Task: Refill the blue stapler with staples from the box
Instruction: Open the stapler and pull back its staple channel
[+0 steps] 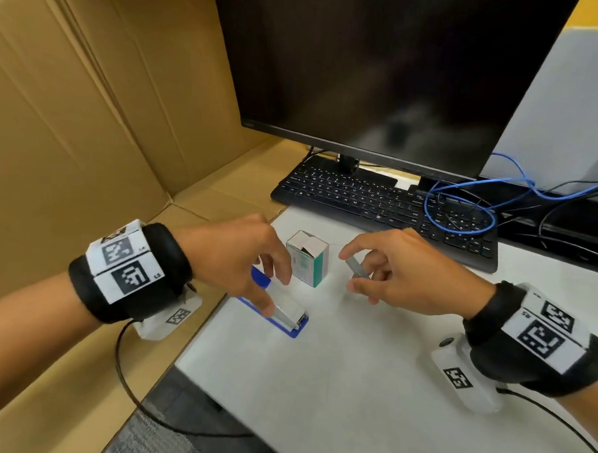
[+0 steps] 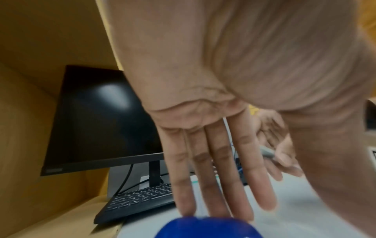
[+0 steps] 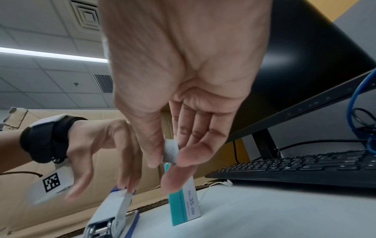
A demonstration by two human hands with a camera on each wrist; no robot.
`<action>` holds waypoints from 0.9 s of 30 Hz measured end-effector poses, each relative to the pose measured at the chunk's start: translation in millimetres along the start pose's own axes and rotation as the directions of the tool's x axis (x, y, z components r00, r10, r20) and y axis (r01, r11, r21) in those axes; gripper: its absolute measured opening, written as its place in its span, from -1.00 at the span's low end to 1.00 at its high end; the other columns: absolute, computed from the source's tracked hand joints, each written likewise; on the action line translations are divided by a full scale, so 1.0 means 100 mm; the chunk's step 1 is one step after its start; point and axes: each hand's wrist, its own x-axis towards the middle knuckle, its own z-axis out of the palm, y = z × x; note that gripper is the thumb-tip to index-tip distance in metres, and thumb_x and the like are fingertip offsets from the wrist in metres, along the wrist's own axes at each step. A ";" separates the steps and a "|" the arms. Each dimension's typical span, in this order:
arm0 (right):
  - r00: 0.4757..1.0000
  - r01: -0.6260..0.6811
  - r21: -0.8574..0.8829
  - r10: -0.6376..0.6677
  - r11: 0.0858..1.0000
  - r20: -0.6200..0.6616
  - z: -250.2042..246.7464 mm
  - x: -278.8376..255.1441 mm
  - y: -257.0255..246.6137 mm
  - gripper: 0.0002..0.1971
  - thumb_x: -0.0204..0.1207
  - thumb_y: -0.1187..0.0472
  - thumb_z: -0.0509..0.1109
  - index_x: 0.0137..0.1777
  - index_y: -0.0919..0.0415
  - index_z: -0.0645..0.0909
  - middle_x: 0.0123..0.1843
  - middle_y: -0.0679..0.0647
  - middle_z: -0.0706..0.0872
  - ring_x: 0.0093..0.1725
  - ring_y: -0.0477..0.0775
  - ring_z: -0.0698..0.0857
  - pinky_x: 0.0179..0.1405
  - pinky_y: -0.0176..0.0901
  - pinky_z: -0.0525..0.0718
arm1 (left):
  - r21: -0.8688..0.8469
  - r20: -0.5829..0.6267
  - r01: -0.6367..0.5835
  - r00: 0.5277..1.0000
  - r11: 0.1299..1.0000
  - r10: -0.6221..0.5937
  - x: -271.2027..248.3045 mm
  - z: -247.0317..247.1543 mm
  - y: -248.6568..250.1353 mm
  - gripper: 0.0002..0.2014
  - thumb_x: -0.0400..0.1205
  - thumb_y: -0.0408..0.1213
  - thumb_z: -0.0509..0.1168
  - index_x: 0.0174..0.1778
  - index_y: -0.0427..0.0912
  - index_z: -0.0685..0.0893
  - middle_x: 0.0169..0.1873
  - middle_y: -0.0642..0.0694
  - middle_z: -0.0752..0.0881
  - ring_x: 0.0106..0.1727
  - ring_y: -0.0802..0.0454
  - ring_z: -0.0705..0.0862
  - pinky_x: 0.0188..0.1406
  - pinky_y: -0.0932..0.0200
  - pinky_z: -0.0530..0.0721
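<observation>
Left hand (image 1: 235,258), fingers straight, is touching blue stapler (image 1: 289,314) left of staple box (image 1: 310,260); right hand (image 1: 400,280) is pinching staple strip (image 1: 357,268) right of it

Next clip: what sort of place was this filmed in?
Most likely an office workstation: a computer monitor and keyboard on a white desk, beneath a tiled ceiling with a strip light.

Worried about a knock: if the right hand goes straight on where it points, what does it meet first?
Probably the box, just beyond the right hand and its staples; depth is unclear.
</observation>
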 end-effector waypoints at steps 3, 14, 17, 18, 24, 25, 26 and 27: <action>1.000 0.006 -0.015 -0.006 1.000 0.005 0.00 -0.05 -0.02 -0.63 0.51 -0.02 0.53 0.31 -0.12 0.60 -0.23 -0.14 0.89 -0.28 -0.16 0.85 0.26 -0.17 0.54 | 0.154 0.106 0.050 0.992 0.987 -0.067 0.03 0.11 0.03 -0.47 0.40 0.04 0.58 0.31 0.22 0.68 0.23 0.27 0.70 0.16 0.22 0.62 0.23 0.12 0.72; 1.000 0.005 -0.046 -0.007 0.999 -0.027 -0.07 -0.41 0.16 -0.56 0.58 0.01 0.45 0.42 -0.32 0.50 -0.10 -0.12 0.83 -0.28 -0.31 0.82 0.07 -0.34 0.50 | 0.131 0.029 -0.091 0.996 0.987 0.088 0.23 0.29 0.45 -0.47 0.62 0.03 0.37 0.54 0.13 0.49 0.42 0.11 0.63 0.02 0.15 0.67 0.15 0.13 0.73; 1.000 -0.008 -0.093 0.006 0.996 -0.024 -0.08 -0.52 0.22 -0.64 0.58 -0.02 0.45 0.36 -0.25 0.57 -0.17 -0.06 0.84 -0.21 -0.23 0.80 0.09 -0.26 0.62 | -0.010 -0.025 -0.226 0.974 0.974 0.226 0.30 0.34 0.64 -0.62 0.70 -0.07 0.27 0.46 0.08 0.58 0.47 0.12 0.60 -0.09 0.43 0.65 0.11 0.45 0.67; 1.000 -0.010 -0.112 0.007 0.994 -0.028 -0.09 -0.55 0.23 -0.67 0.57 -0.02 0.46 0.33 -0.23 0.61 -0.18 -0.06 0.82 -0.22 -0.16 0.79 0.09 -0.16 0.70 | -0.041 -0.013 -0.257 0.966 0.966 0.257 0.32 0.35 0.69 -0.66 0.72 -0.19 0.24 0.43 0.06 0.62 0.51 0.09 0.56 -0.15 0.53 0.64 0.03 0.57 0.62; 1.000 -0.016 -0.144 0.014 0.989 -0.016 -0.11 -0.74 0.31 -0.84 0.57 0.12 0.40 0.09 -0.15 0.66 -0.23 -0.09 0.78 -0.22 -0.19 0.74 0.08 -0.14 0.71 | 0.032 0.090 -0.386 0.920 0.922 0.381 0.33 0.35 0.83 -0.51 0.57 -0.28 0.41 0.42 0.15 0.62 0.39 0.19 0.63 -0.14 0.15 0.71 -0.13 0.33 0.70; 1.000 -0.011 -0.141 0.008 0.990 -0.018 -0.12 -0.76 0.30 -0.85 0.58 0.16 0.37 0.06 -0.11 0.66 -0.23 -0.07 0.79 -0.23 -0.15 0.77 0.04 -0.20 0.71 | 0.069 0.083 -0.391 0.919 0.918 0.385 0.34 0.38 0.84 -0.51 0.56 -0.18 0.46 0.43 0.16 0.61 0.30 0.19 0.68 -0.16 0.15 0.68 -0.13 0.27 0.71; 1.000 -0.005 -0.138 0.002 0.990 -0.024 -0.11 -0.78 0.30 -0.85 0.59 0.20 0.34 0.03 -0.08 0.66 -0.21 -0.04 0.78 -0.22 -0.12 0.79 -0.02 -0.20 0.72 | 0.105 0.064 -0.387 0.922 0.916 0.382 0.36 0.42 0.86 -0.52 0.55 -0.11 0.47 0.41 0.15 0.62 0.21 0.17 0.71 -0.21 0.17 0.63 -0.14 0.23 0.68; 1.000 -0.011 -0.137 0.008 0.990 -0.020 -0.11 -0.79 0.28 -0.84 0.59 0.23 0.31 0.01 -0.05 0.65 -0.19 0.00 0.78 -0.22 -0.09 0.79 -0.07 -0.19 0.74 | 0.132 0.033 -0.382 0.924 0.915 0.381 0.38 0.47 0.88 -0.57 0.56 -0.06 0.46 0.37 0.14 0.65 0.14 0.15 0.73 -0.26 0.18 0.57 -0.17 0.23 0.63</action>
